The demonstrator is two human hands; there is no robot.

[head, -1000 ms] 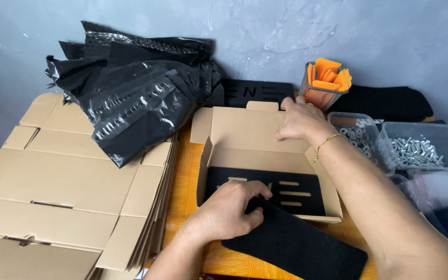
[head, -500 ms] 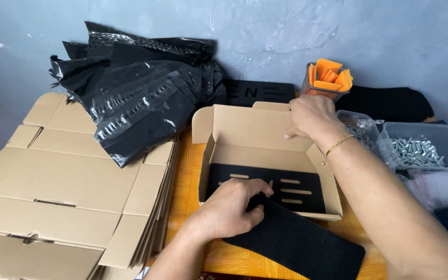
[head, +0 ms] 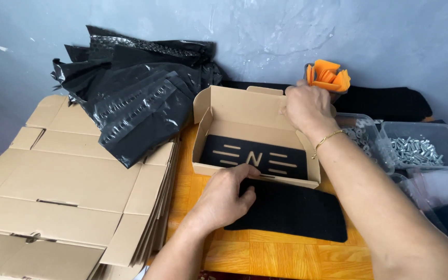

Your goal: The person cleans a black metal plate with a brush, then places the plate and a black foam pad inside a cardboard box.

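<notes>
An open brown cardboard box (head: 245, 115) sits on the wooden table (head: 281, 256). A black mat with pale cut-out markings (head: 257, 158) lies flat inside it. My right hand (head: 307, 106) grips the box's far right wall near the corner. My left hand (head: 225, 199) rests at the box's front wall, fingers on the edge of a second black mat (head: 294, 210) that lies on the table in front of the box.
A stack of flat cardboard blanks (head: 63, 197) fills the left. Black plastic bags (head: 130, 98) are piled behind them. An orange holder (head: 327, 77) stands behind the box. Clear tubs of metal screws (head: 416, 148) stand at right, with dark cloth (head: 385, 101) behind.
The box has been pulled nearer and turned so its inside shows fully. My right hand shifted along the far wall. The patterned mat now lies flat inside.
</notes>
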